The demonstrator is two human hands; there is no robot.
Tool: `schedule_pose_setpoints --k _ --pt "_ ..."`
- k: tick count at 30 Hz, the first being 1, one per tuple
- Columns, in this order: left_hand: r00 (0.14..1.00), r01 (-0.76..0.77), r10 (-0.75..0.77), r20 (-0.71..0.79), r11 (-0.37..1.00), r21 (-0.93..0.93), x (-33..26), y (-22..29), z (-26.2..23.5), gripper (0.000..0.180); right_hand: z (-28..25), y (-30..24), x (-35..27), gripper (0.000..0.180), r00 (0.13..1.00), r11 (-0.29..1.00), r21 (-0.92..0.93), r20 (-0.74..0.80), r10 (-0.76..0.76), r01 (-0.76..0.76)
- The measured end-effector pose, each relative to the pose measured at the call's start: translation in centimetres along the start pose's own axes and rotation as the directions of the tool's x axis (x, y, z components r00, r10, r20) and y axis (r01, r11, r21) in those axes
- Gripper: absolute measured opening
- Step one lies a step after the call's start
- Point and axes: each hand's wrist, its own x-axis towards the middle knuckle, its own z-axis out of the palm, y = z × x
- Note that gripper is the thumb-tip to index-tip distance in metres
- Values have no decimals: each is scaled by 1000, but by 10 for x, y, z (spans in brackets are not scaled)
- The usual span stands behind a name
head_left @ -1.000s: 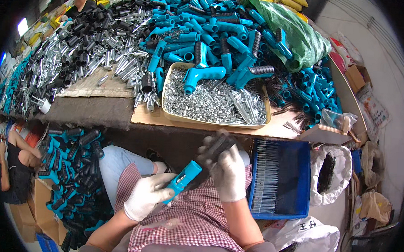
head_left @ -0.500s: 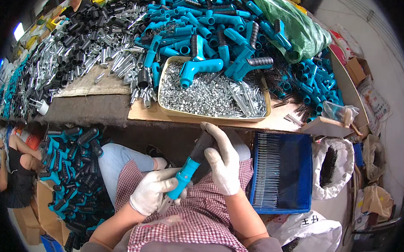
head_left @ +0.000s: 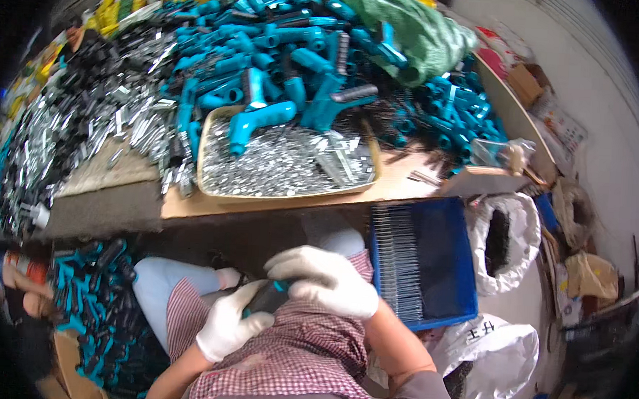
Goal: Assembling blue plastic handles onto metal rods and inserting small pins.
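Note:
Both my hands, in white gloves, are in front of my checked apron at a teal-and-black tool handle [head_left: 265, 298], which is mostly covered and smeared by motion. My left hand [head_left: 230, 326] grips the dark part between thumb and fingers. My right hand [head_left: 333, 283] is curled over the upper end, where a bit of teal shows beneath the fingers. Ahead on the bench stands a cream tray [head_left: 283, 195] of small metal parts. A teal pistol-shaped housing [head_left: 260, 120] lies across its left part.
Teal housings [head_left: 299, 36] and metal tubes [head_left: 92, 119] heap the bench under a green sack [head_left: 415, 38]. Right of my knees sits a blue bin [head_left: 446, 264] with rods, beside white sacks [head_left: 502, 361]. Black-and-teal handles [head_left: 104, 311] pile at left, near another person [head_left: 29, 285].
My view has swung, so the bench sits further left and tilted. The tool handle has turned and is more hidden; my right hand has come down from its far end and closed over it.

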Motion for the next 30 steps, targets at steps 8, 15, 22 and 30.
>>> schedule_pose_setpoints --k 8,15,22,30 --pt "995 72 -80 56 988 133 3 23 -3 62 -187 73 -38 10 696 28 -717 -685 -215 -697" --pt "998 62 -66 21 987 149 2 23 -1 59 -212 84 -16 16 593 -282 -598 -797 112 -751" --pt "992 63 -51 -113 992 113 0 14 -14 64 -101 -13 30 27 850 558 -723 -524 -58 -407" --pt "996 -5 30 -90 964 265 -5 24 -51 65 8 -25 68 23 991 899 -429 132 -37 91"
